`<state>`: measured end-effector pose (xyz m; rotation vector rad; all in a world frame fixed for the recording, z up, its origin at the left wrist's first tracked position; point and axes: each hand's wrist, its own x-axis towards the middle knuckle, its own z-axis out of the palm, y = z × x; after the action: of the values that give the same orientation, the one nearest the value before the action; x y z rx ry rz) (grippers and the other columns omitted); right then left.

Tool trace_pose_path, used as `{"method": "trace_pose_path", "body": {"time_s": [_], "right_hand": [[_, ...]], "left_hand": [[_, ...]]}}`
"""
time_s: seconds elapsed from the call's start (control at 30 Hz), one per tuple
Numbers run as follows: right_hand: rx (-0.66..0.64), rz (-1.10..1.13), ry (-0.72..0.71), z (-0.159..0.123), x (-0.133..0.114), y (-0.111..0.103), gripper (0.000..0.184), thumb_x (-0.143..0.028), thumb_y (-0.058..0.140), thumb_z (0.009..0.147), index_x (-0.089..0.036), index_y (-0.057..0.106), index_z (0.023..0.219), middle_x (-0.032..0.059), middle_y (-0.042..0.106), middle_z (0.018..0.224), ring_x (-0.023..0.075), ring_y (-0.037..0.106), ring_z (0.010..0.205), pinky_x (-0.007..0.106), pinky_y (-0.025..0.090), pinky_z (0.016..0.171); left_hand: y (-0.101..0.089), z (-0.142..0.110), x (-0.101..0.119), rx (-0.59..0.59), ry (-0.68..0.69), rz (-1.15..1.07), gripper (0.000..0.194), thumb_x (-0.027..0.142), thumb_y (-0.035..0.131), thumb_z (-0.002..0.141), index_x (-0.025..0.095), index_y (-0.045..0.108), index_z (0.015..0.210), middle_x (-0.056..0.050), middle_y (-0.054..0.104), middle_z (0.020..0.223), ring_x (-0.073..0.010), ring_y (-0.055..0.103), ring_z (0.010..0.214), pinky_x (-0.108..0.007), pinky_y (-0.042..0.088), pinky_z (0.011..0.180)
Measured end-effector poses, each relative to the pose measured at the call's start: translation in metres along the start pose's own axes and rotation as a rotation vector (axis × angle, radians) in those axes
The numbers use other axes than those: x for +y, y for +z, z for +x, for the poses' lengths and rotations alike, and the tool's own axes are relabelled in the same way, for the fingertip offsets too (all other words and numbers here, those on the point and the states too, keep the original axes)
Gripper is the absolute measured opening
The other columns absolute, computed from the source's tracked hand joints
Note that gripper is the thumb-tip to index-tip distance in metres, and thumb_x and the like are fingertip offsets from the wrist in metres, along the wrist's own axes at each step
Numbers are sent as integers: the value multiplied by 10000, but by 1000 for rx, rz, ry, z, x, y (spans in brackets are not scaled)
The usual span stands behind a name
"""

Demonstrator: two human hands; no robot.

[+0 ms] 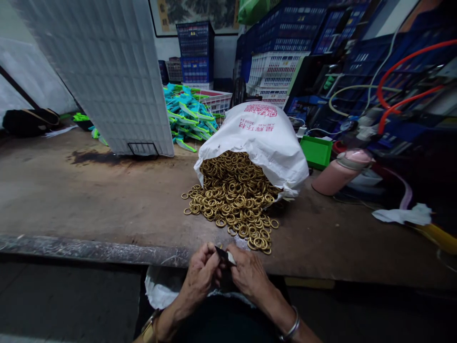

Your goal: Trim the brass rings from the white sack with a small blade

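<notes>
My left hand and my right hand meet just below the table's front edge, fingers pinched together on a small dark strip with a pale end. Both hands are closed on it. Just beyond them a heap of brass rings spills from a white sack lying on its side on the brown worktable. A white bag lies in my lap under the hands. What else the fingers hold is hidden.
A tall white corrugated panel stands at the back left. Behind the sack lie teal and green items, a green tray and a pink bottle on its side. Blue and white crates, red hoses and a white rag are at the right.
</notes>
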<state>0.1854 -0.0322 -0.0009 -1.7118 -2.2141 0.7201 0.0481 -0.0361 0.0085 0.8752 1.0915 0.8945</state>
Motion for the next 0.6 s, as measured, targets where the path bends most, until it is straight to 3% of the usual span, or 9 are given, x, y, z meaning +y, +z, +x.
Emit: {"method": "trace_pose_path", "body": {"time_s": [0.33,0.47,0.6], "right_hand": [[-47,-144,23,2,-1,-1,315,-43,388,625,-192,521,869,31,625,724,151,549,661,235,245,553],[55,-165,124,4,8,-10,283,-58,405,669,-185,530,889,43,628,726,151,553,668,238,246,551],[238,-170,320,5,36,-34,247,-66,385,728,-178,540,885,55,633,738,152,558,688,232,268,569]], "left_hand": [[-8,-5,-4,-27,87,89,329,493,527,727,179,436,697,30,514,585,-54,431,419,-154,345,387],[-7,-17,9,-156,89,84,296,446,521,756,171,471,662,14,513,583,-71,457,450,-180,388,422],[-10,-14,9,-227,-54,-78,293,448,569,718,162,514,697,-19,568,637,-92,495,461,-209,415,421]]}}
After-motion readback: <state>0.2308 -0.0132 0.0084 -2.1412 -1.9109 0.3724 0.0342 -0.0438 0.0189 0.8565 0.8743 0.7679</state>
